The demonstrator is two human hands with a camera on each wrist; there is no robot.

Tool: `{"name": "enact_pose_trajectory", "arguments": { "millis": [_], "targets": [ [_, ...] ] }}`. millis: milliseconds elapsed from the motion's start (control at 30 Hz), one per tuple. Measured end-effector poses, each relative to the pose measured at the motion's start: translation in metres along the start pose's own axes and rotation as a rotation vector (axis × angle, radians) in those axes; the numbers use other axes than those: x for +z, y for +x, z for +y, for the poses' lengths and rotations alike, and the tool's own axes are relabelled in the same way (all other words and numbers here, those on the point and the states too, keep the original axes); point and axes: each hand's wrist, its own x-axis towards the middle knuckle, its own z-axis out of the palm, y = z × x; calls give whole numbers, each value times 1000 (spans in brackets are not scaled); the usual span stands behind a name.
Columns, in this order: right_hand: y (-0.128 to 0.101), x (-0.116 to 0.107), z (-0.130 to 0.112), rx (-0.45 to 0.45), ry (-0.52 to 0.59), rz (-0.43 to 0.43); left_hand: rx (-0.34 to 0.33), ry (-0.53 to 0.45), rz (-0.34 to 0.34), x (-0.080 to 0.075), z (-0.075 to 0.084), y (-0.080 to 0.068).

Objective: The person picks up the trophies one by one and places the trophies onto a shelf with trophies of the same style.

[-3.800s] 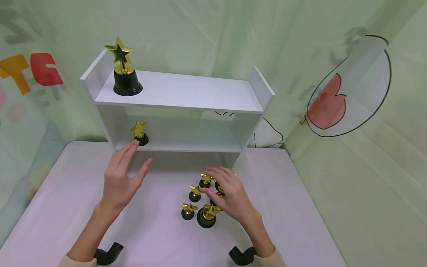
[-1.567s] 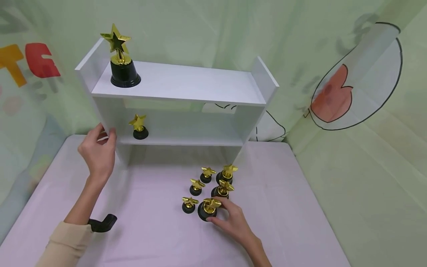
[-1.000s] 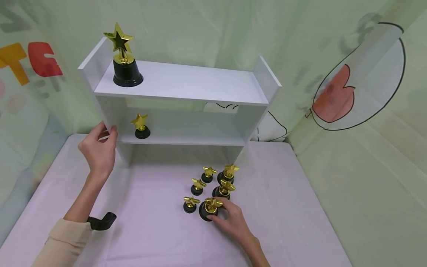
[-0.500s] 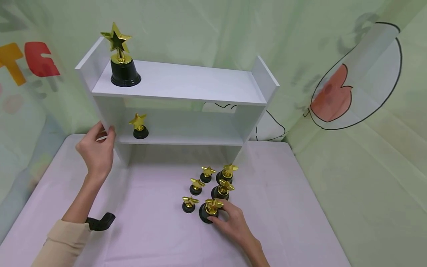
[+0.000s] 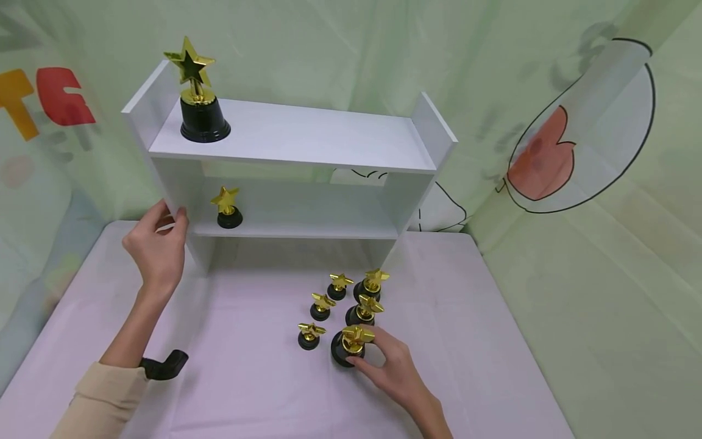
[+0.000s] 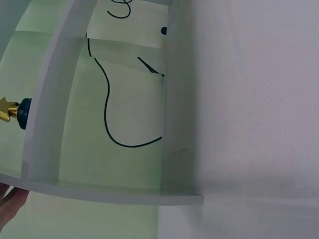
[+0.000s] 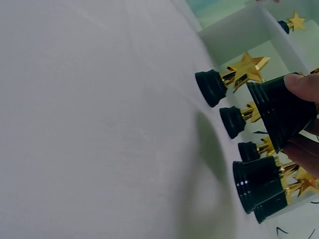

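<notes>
Nearest me, low and right of centre in the head view, the right hand (image 5: 396,369) pinches a trophy (image 5: 342,352) by its black base. The long axis looks close to upright, star up; from the right wrist view I'd guess the base is off the table (image 5: 241,366), but I can't be certain. Five others (image 5: 320,312) stand just left of and above it. Beyond, up and left from that grip, is the shelf (image 5: 296,213). Its left side is pinched by the left hand (image 5: 156,247), well apart from the trophy, so the right is nearer.

Curtained-off space, kind unclear: printed green drapes (image 5: 307,55) behind and beside cloth-covered table (image 5: 258,390) bearing white shelf unit (image 5: 307,134).
</notes>
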Motion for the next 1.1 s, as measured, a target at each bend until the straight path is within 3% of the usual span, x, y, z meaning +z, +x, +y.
{"name": "enact_pose_trajectory", "arguments": {
  "millis": [767,1100],
  "targets": [
    [47,-37,-30,-184,30,11,2,6,-13,-1,0,0],
    [76,-49,-41,-213,47,-16,-1,-5,-15,-2,2,0]
  ]
}}
